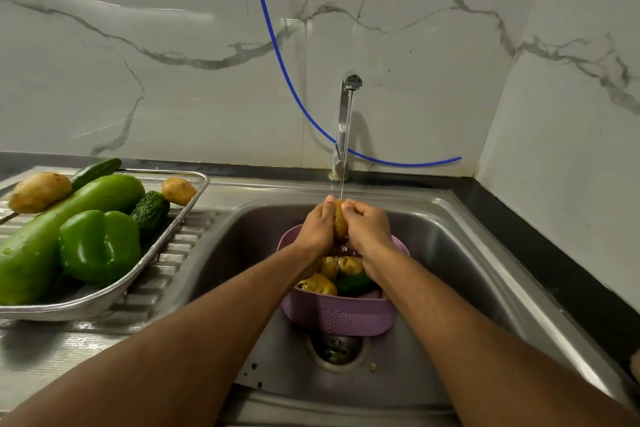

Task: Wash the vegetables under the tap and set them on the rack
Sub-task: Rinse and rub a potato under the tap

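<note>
One head-worn wide-angle camera looks forward and down from above the near edge of the sink [450,218], facing the tap [346,114] on the wall behind it, close over the basin.

1. Sink [450,253] around the hands: brushed stainless metal, dull sheen.
2. Basket [339,317] below the hands: matt lilac plastic, woven texture.
3. Rack [187,215] left of the left hand [317,227]: shiny wire mesh.
4. Pepper [98,246] there: glossy, wet.
5. Wall [173,80] beyond: polished marble-look tile.

I am finding no readable text, label, brand or number anywhere in this view; nothing legible is showing on any surface
</note>
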